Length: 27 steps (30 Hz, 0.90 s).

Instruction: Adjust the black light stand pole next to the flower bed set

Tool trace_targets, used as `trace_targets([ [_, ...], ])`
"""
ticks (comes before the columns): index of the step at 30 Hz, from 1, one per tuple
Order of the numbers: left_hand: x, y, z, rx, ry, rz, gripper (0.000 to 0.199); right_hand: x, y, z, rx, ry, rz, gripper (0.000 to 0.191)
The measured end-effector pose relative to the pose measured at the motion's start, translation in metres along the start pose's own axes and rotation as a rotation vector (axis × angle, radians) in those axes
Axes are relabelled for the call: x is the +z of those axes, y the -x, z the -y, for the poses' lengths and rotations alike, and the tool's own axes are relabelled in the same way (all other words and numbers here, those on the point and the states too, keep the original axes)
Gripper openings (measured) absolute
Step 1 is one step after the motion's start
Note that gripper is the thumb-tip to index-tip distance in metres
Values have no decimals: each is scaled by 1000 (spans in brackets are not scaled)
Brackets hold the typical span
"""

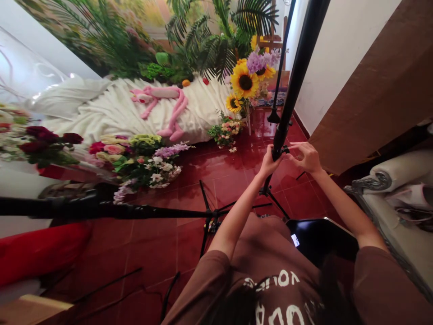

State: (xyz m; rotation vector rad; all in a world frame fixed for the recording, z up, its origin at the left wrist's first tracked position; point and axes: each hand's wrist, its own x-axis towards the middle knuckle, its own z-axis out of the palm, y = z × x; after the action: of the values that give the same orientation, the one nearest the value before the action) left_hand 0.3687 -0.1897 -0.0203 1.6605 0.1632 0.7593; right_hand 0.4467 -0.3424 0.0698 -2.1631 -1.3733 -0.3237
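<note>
**First:** What fills the frame?

**Second:** A red tiled floor (162, 239) runs beneath everything. On its far left side, white cloth (199, 108) lies in folds before a leafy backdrop (152, 18); a pale sofa (389, 216) with silver trim stands at right.

**First:** And the equipment?

**Second:** A tall black stand (297, 74) rises at centre right, its pole tilted across the view, legs on the tiles ahead of the person. A second black stand (149, 211) stretches in from the left.

**First:** Anything colourful?

**Second:** Mixed flowers (145, 162) crowd the left, in front of the cloth. Sunflowers (245, 82) stand farther off, just left of the tall pole, and a pink plush toy (165, 93) sprawls on the white folds.

**First:** Now the hands.

**Second:** The left hand (270, 162) wraps the pole of the tall stand. The right hand (307, 157) is raised just to the right, thumb and fingers curved with a gap between them, fingertips at a small black knob (285, 149) on the pole. Whether they pinch it, I cannot tell.
</note>
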Motion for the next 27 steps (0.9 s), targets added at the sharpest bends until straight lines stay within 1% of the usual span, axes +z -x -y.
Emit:
trace_targets([
  [2, 1, 0, 5, 14, 31, 3, 41, 15, -12, 18, 88, -59, -39, 35],
  [3, 1, 0, 8, 23, 42, 2, 42, 25, -20, 28, 144, -90, -46, 36],
  [5, 2, -1, 14, 30, 48, -4, 47, 47, -37, 44, 308, -175, -49, 34],
  [7, 2, -2, 17, 17, 32, -11, 53, 66, -50, 57, 497, -336, -100, 34],
  [9, 2, -3, 16, 6, 18, -24, 57, 75, -61, 64, 613, -530, -175, 37],
  [10, 1, -2, 14, 7, 12, -30, 57, 75, -66, 67, 632, -613, -207, 38],
  [11, 1, -2, 10, 9, 9, -35, 56, 71, -71, 70, 630, -679, -234, 38],
  [13, -1, -1, 1, -5, 7, -33, 50, 54, -85, 76, 584, -752, -267, 39],
  [15, -2, 1, -7, -57, 11, -16, 46, 28, -105, 83, 497, -774, -295, 40],
  [17, -3, 2, -12, -108, 21, -1, 48, 2, -126, 89, 413, -785, -323, 42],
  [19, -3, 3, -13, -128, 32, 1, 51, -18, -144, 95, 348, -790, -325, 45],
  [21, -2, 2, -11, -126, 35, -6, 53, -29, -156, 99, 323, -787, -310, 47],
  [23, -1, 2, -9, -121, 33, -20, 54, -34, -159, 103, 331, -778, -308, 48],
  [25, 0, 2, -8, -116, 29, -37, 54, -37, -156, 104, 328, -768, -305, 49],
  [27, 1, 3, -8, -115, 24, -52, 54, -42, -148, 100, 275, -759, -266, 46],
])
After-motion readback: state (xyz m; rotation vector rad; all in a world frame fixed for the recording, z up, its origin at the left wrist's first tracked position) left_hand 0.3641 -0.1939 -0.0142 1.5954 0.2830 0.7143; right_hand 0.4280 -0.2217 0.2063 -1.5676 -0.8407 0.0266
